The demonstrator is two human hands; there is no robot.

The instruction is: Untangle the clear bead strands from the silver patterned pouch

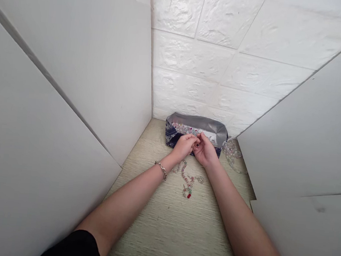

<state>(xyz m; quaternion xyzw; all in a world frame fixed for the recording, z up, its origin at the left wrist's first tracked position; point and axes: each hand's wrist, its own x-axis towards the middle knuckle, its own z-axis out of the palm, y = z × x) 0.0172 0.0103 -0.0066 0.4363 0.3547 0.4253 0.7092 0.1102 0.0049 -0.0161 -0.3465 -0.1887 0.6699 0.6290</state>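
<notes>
My left hand (186, 145) and my right hand (205, 150) meet at the near rim of a soft, box-shaped dark blue pouch (169, 135) with a silvery lining. The left fingers are pinched together, and a string of small coloured beads (186, 178) runs from beneath that hand down onto the surface, ending near a red bead. My right thumb and fingers are closed against the left fingertips; what they pinch is too small to make out. A dark spot, perhaps a bead, shows at the right fingers. Loose clear, pink and red beads (185, 128) lie inside the pouch.
More strands of pale beads (232, 152) lie to the right of the pouch. White panels (105, 57) rise on the left, and another white panel (308, 137) closes the right side. Behind stands a white brick-patterned wall (189, 53). The surface is pale wood-grain (175, 229).
</notes>
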